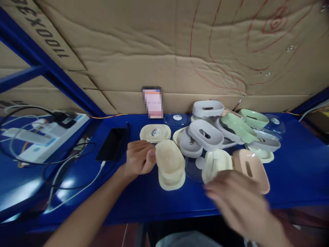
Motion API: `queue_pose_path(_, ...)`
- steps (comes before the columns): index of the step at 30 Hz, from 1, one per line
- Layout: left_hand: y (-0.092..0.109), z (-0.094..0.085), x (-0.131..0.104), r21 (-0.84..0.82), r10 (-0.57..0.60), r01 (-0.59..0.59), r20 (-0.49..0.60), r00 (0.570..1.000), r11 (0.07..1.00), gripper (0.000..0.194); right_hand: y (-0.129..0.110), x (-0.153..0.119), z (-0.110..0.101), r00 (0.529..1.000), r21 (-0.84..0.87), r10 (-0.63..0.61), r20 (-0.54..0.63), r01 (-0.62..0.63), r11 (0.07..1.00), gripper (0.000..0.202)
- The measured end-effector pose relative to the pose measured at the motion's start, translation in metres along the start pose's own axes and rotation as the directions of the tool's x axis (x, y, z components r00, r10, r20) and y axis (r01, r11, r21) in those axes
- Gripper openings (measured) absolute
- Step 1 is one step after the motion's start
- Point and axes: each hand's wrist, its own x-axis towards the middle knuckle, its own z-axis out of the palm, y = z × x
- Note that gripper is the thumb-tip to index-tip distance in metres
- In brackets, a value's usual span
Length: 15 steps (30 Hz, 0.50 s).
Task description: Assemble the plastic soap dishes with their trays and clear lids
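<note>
Fingers of the left hand (140,158) are curling together just beside the stacked cream dishes (170,159), which are resting on the blue table (144,202). Blurring, the right hand (239,195) is hovering near the peach dish (258,171); whether its fingers are gripping anything, I cannot tell.

Left hand (141,157) curled (right hand (238,193) blurred)

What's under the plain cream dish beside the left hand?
Another cream piece sticks out beneath the cream dish, at its near end. The dish covers the rest, so anything else underneath can't be seen.
</note>
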Motion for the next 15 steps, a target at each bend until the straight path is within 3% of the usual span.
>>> queue_pose_path(3,0.002,0.001,0.001,0.016,0.021,-0.021,-0.004,1.0,1.0,0.042,-0.033,0.015,0.066,0.998,-0.216,0.0,0.066,0.014,0.976,0.021)
queue_pose_path(6,0.0,0.0,0.002,0.051,0.037,-0.036,-0.028,0.999,0.998,0.041,-0.029,0.026,0.118,0.998,-0.34,0.017,0.064,0.006,0.94,0.029)
queue_pose_path(8,-0.003,-0.002,0.003,0.08,0.04,-0.036,-0.046,0.998,0.996,0.041,-0.02,0.029,0.131,0.996,-0.373,-0.005,0.087,0.037,0.927,0.025)
queue_pose_path(11,-0.009,-0.004,0.003,0.117,0.037,-0.031,-0.048,0.998,0.993,0.04,-0.016,0.026,0.117,0.994,-0.303,-0.055,0.098,0.083,0.949,0.023)
queue_pose_path(15,-0.006,-0.006,0.002,0.115,0.023,-0.024,0.005,1.0,0.993,0.036,-0.027,0.0,0.06,0.996,-0.104,0.003,0.088,0.007,0.995,0.023)
